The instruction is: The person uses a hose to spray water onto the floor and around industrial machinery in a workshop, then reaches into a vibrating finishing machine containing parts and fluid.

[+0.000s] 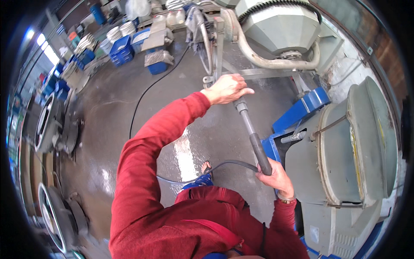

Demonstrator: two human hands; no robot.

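A long spray wand (247,122) with a dark grip runs slantwise in front of me. My left hand (229,89) is closed over its far part, thumb pointing right. My right hand (276,176) wraps around the dark grip at the near end. From beside that grip a thin dark hose (228,162) curves left across my legs and passes behind my left arm. The wand's tip is hard to make out beyond my left hand, against a metal frame (254,73).
A grey drum machine (336,151) with a blue guard (302,110) stands close on my right. Ahead is a tilted faceted tub (280,28). Round machines (47,123) line the left. Blue crates (121,51) sit far left. The floor (103,112) looks wet.
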